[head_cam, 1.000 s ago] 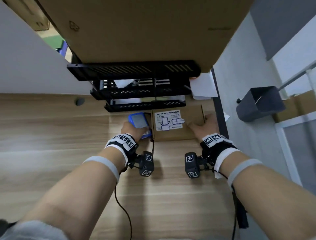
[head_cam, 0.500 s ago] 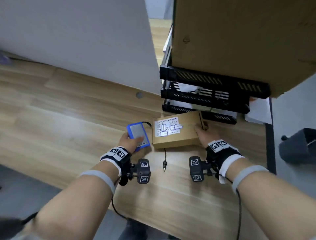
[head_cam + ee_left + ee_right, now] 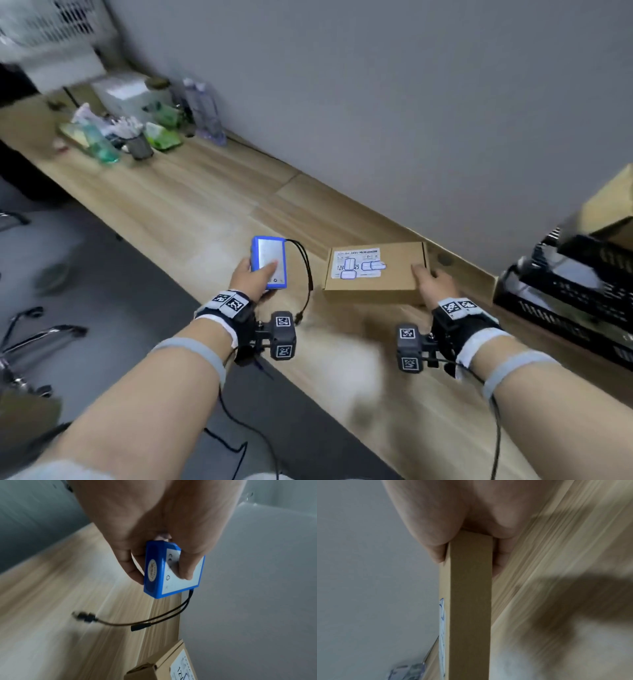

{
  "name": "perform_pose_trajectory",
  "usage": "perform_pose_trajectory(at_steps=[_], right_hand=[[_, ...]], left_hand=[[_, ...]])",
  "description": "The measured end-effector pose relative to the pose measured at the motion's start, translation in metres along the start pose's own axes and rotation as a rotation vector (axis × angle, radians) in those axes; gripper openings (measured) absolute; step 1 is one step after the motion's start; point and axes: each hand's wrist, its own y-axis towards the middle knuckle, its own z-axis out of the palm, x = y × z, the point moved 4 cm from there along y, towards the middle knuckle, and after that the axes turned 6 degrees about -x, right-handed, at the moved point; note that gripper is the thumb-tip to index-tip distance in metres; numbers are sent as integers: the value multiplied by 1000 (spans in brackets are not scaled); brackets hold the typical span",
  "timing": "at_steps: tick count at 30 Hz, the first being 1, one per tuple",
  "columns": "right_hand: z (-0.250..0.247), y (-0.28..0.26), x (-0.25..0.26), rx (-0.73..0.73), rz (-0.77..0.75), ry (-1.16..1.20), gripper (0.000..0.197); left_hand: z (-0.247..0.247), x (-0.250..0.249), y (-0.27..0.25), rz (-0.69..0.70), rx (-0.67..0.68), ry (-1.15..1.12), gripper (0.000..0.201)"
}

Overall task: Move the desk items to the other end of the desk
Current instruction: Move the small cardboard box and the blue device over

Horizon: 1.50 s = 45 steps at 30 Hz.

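Observation:
My left hand [image 3: 251, 279] grips a blue battery pack [image 3: 269, 262] with a white label, thumb on top and fingers underneath; the left wrist view shows the same battery pack [image 3: 173, 569] with its black cable [image 3: 120, 622] dangling over the wooden desk [image 3: 212, 202]. My right hand [image 3: 432, 281] holds the right end of a flat brown cardboard box [image 3: 375, 272] with a white label, thumb on top. In the right wrist view the cardboard box [image 3: 471, 601] shows edge-on, pinched between thumb and fingers. Both items are lifted above the desk.
At the desk's far left end stand several bottles, green packets and a dark cup [image 3: 138, 145] by a white box [image 3: 125, 92]. A black tiered tray [image 3: 568, 291] under a large carton sits at the right. A grey wall runs behind; chair legs [image 3: 30, 339] lie lower left.
Both hands have lifted the battery pack and the box off the desk and carried them left, away from the black tray. The view has swung left, showing the desk's far end.

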Motion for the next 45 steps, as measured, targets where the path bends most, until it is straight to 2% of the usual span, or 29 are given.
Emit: perform_pose_trajectory(at_steps=[3,8,12,15,16,19,23,27,33,36,37,38,42,45], right_hand=[[60,-16,38,26,-1,38,49],[143,-32,90,116,16,73,53],[213,-26,126,200,93,201,73],[277,6,141,228,103,232,86],[296,12,149,237,108,245,86],[355,31,170,267,128,263,68],[423,42,202,301,182,273,65],[476,57,241,321,182,209,39],[537,89,290,277,192,176,45],[566,100,316,288,228,208,37],[579,109,320,296,258,251,40],[593,120,323,297,301,301,44],[640,145,351,256,400,461,29],[677,156,378,186,407,461,36]], left_hand=[[-69,-20,25,-6,-69,-98,35],[-158,-42,57,-17,-205,-212,28],[-206,-56,83,-16,-269,-257,30],[-237,-66,109,-21,-308,-265,29],[-246,-71,119,-21,-319,-265,30],[-272,-89,158,-15,-362,-261,30],[-296,-122,222,-1,-376,-200,32],[-312,-148,285,-18,-369,-154,34],[-322,-166,367,-76,-332,-179,32],[-324,-175,409,-112,-301,-170,33],[-324,-177,423,-131,-285,-171,33],[-324,-179,438,-147,-266,-171,34],[-326,-189,508,-180,-161,-164,36],[-333,-192,567,-189,-81,-155,33]])
